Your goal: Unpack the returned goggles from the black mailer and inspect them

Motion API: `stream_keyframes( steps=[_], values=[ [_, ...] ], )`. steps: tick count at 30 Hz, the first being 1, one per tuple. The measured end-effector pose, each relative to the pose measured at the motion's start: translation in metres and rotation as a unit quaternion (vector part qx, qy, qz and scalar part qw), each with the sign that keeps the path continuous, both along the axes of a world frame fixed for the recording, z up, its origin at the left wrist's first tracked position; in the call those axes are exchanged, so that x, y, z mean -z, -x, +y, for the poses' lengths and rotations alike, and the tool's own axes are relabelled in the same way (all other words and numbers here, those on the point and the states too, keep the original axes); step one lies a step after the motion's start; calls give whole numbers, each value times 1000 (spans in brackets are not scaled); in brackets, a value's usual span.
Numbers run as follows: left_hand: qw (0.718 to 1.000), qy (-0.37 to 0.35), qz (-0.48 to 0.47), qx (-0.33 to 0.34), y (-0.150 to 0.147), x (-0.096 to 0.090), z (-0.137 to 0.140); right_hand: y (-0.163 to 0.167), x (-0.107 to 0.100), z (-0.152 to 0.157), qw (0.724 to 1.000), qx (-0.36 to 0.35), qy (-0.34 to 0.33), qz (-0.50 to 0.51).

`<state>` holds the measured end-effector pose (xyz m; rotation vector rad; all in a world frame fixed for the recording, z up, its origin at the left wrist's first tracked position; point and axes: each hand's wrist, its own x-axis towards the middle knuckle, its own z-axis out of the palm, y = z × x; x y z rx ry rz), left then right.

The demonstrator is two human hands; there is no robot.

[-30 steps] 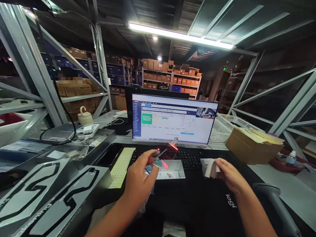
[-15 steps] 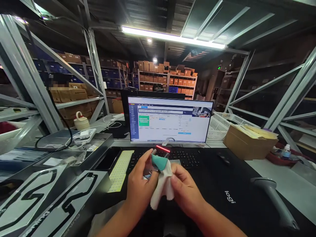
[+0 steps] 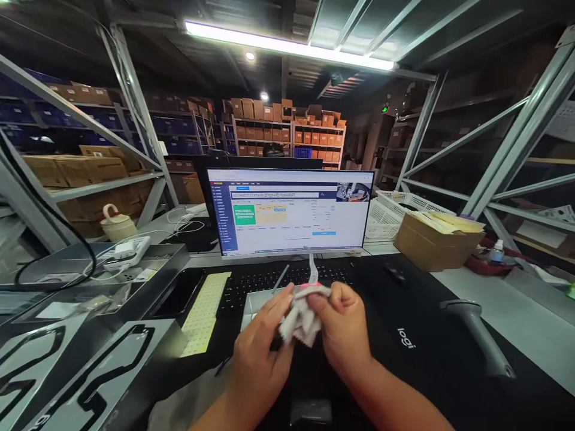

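Observation:
A crumpled off-white cloth (image 3: 302, 323) is bunched between my two hands over the black desk mat. My left hand (image 3: 263, 344) curls around its left side, fingers pressed against the folds. On the right, my right hand (image 3: 347, 326) pinches the cloth's upper edge between thumb and curled fingers. A thin pale strip (image 3: 313, 269) sticks up behind the cloth, with a red glow at its lower end. What the cloth covers is hidden. Behind my left fingers lies a shallow light-grey tray (image 3: 251, 305), and a thin grey stick (image 3: 281, 279) slants up beside it.
A monitor (image 3: 290, 209) stands behind the black keyboard (image 3: 242, 284). To the left are a yellow label sheet (image 3: 206, 314), a dark phone (image 3: 178, 292) and grey boxes (image 3: 108, 365). A barcode scanner (image 3: 478, 335), mouse (image 3: 395, 272) and cardboard box (image 3: 438, 242) are on the right.
The cloth is bunched higher, and the teal surface seen earlier is covered. My right hand has moved up and right. The red line on the monitor's lower edge is gone; the view has shifted right.

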<state>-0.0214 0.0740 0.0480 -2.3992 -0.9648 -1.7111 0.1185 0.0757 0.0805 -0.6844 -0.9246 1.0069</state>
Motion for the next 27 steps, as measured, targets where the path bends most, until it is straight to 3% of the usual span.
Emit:
stream_keyframes(
  steps=[3,7,9,13,16,20,22,24,27],
  values=[
    [1000,1,-7,-1,-2,1,-3,-1,-1,0,1000,5,2,17],
    [997,76,-28,-18,3,2,-4,17,15,-9,983,87,-102,-129],
    [995,95,-29,-21,5,1,-4,20,16,-10,974,90,-121,-168],
    [998,63,3,-19,1,-3,-4,2,-2,1,999,-49,0,-11],
    [998,55,15,-23,-4,-3,-3,-4,-4,6,998,-28,23,55],
    [992,127,-7,-26,1,1,0,13,16,0,985,93,-76,-120],
    [987,158,-16,-22,5,1,0,16,18,-2,971,89,-111,-190],
    [987,161,-9,-13,7,-2,-1,10,11,-1,984,31,-72,-158],
    [992,126,28,-4,3,-9,-2,-5,-8,6,998,-50,28,0]
  ],
)
